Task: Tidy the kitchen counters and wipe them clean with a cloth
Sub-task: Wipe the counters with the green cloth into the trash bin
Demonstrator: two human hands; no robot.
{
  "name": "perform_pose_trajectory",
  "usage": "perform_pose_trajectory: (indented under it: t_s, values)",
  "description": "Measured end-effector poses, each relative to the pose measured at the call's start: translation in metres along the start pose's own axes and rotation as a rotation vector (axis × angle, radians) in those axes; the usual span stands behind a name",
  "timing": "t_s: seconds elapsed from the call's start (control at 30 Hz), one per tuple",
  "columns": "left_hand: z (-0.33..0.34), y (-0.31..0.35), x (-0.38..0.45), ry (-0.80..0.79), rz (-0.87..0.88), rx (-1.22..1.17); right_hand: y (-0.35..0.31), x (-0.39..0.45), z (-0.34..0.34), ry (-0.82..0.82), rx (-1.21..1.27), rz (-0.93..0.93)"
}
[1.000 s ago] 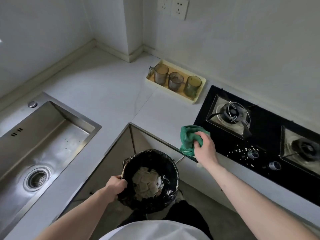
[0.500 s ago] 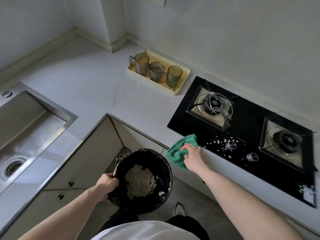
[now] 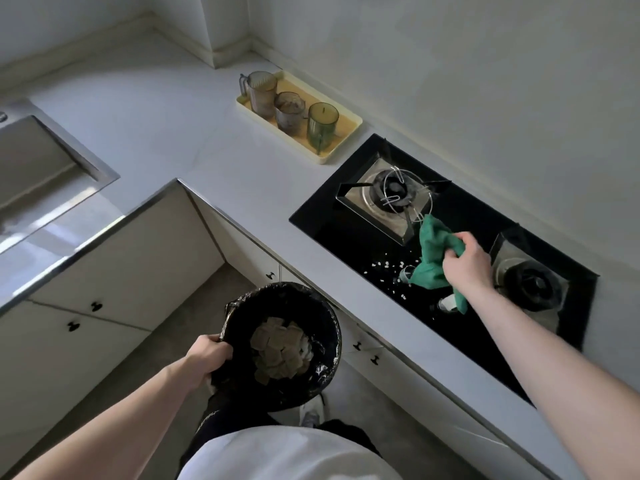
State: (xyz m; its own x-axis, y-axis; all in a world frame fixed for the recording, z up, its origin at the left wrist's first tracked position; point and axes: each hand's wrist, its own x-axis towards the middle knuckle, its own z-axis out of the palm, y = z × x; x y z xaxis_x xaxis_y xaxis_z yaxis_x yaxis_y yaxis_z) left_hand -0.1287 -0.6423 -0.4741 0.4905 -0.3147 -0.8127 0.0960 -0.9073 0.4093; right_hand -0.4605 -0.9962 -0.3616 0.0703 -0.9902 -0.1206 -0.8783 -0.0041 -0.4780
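My right hand [image 3: 465, 263] grips a green cloth [image 3: 433, 258] on the black glass hob [image 3: 332, 233], between its two burners. Small white crumbs [image 3: 388, 271] lie scattered on the glass just left of the cloth. My left hand [image 3: 207, 353] holds the rim of a bin lined with a black bag [image 3: 311, 306], held below the counter's front edge; pale square scraps [image 3: 280, 348] fill its bottom. The white counter [image 3: 194, 147] runs in an L around the corner.
A yellow tray [image 3: 349, 128] with three tinted cups stands by the wall, left of the hob. The steel sink [image 3: 38, 168] is at the far left. Two hob knobs sit near the cloth. White cabinet doors with dark handles [image 3: 95, 306] run under the counter.
My right hand has carried the cloth from the counter's front edge up onto the hob, between the burners. The view has shifted right; the bin stays in my left hand.
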Motion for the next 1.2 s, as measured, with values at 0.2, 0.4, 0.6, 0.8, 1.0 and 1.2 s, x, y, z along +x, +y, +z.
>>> perform_pose_trajectory:
  t_s: [0.2,0.4,0.6,0.8,1.0,1.2]
  values:
    - [0.023,-0.020,-0.011,0.018,-0.062,-0.062,0.019,0.040,0.014,-0.169,-0.222,0.084]
    - [0.027,-0.022,-0.010,0.054,-0.087,-0.082,0.005,0.048,0.038,-0.305,-0.322,0.089]
    - [0.022,-0.020,-0.007,0.074,-0.111,-0.033,-0.004,0.038,0.051,-0.281,-0.401,-0.034]
    - [0.016,-0.007,0.005,0.073,-0.113,-0.020,-0.001,0.028,0.055,-0.279,-0.476,-0.133]
    - [0.019,0.003,0.009,0.053,-0.090,-0.010,-0.028,0.009,0.071,-0.345,-0.518,-0.338]
    - [0.026,0.007,0.011,0.027,-0.094,-0.011,-0.032,-0.010,0.093,-0.333,-0.502,-0.430]
